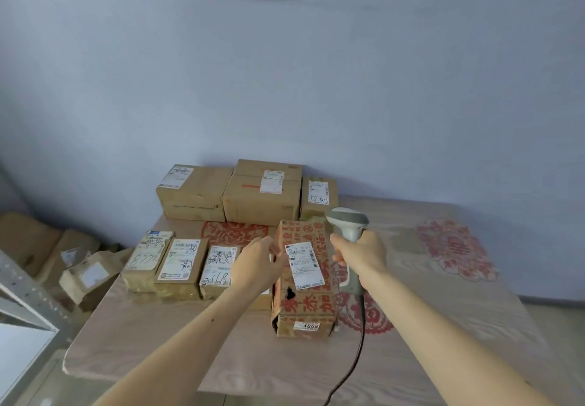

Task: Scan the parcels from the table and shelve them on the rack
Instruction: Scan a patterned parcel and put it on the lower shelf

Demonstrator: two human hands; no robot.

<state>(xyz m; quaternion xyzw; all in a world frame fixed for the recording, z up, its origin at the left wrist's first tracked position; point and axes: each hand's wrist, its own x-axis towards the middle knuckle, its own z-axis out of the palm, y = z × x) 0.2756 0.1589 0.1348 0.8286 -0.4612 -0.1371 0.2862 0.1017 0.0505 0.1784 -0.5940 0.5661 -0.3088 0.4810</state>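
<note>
A tall cardboard parcel (pixel 305 298) with red printed characters and a white shipping label stands near the middle of the table (pixel 164 342). My left hand (pixel 258 261) lies against its left side, fingers fairly straight. To the parcel's right, my right hand (pixel 361 255) grips the handle of a grey corded barcode scanner (pixel 348 222), whose head sits above the parcel's top right corner. Three small labelled parcels (pixel 182 264) lie in a row left of my left hand. Three larger boxes (pixel 262 193) stand against the wall behind.
A metal rack's edge (pixel 22 298) shows at the lower left. Beside it, more parcels (pixel 88 276) are heaped on the floor. Red paper-cut patterns (pixel 456 249) mark the table's right half. The scanner's black cable (pixel 357 361) runs off the table's front edge.
</note>
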